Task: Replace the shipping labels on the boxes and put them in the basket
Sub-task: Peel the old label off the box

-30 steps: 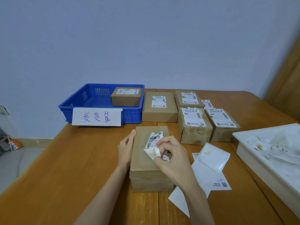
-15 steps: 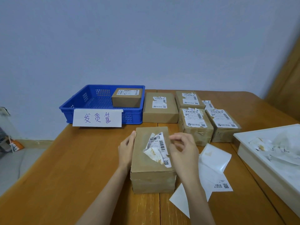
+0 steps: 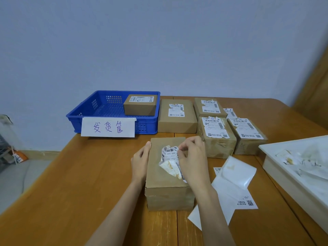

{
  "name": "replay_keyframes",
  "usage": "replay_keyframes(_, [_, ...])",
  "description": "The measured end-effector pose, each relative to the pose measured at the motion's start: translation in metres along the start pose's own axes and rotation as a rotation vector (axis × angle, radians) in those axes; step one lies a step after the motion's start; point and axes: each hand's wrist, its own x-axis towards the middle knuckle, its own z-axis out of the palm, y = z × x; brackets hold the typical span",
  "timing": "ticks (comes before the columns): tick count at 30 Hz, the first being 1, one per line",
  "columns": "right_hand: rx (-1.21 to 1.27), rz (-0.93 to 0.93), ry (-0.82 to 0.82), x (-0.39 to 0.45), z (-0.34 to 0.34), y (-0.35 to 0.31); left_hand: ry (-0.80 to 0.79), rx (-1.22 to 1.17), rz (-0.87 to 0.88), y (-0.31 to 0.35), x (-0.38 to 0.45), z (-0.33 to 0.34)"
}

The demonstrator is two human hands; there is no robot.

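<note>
A brown cardboard box lies lengthwise on the wooden desk in front of the person, its top plain kraft with taped seams at the near end. On that top sits a white shipping label, badly crumpled and half peeled: its upper part shows a barcode and printed digits, while the lower corner is folded over to bare a yellowish, glue-stained underside. The left hand lies flat along the box's left edge, fingers straight, steadying it; its grip is released. The right hand curls over the label's right side, thumb and fingertips pinching its upper right edge. Just right of the box lie loose white sheets, one a glossy backing curled at the top. At the desk's far left stands a blue basket with a handwritten paper sign on its front wall; one small labelled box sits in its right rear corner. To its right four more boxes stand close together, each wearing a torn label. A white tray of paper scraps sits at the right edge.
</note>
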Motion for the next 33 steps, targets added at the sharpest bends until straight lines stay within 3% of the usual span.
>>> replay_keyframes(5, [-0.087,-0.149,0.137,-0.0047,0.0002,-0.0002,0.016,0.016,0.026,0.0010,0.0003,0.0018])
replay_keyframes(11, [0.000,0.065,0.187,-0.0088,0.0008,0.0006,0.011,0.030,0.009,-0.0010,0.0015,-0.0011])
replay_keyframes(19, [-0.036,0.073,0.058,-0.0097,-0.0006,0.0006,0.012,0.039,-0.004,-0.0019,0.0015,-0.0011])
replay_keyframes(26, [0.018,0.142,0.092,-0.0082,0.0033,0.0038,0.012,0.030,0.004,-0.0019,0.0006,-0.0013])
replay_keyframes(33, [0.003,-0.002,0.019,-0.0078,0.0005,0.0035,0.015,0.026,-0.004,-0.0004,0.0006,0.0000])
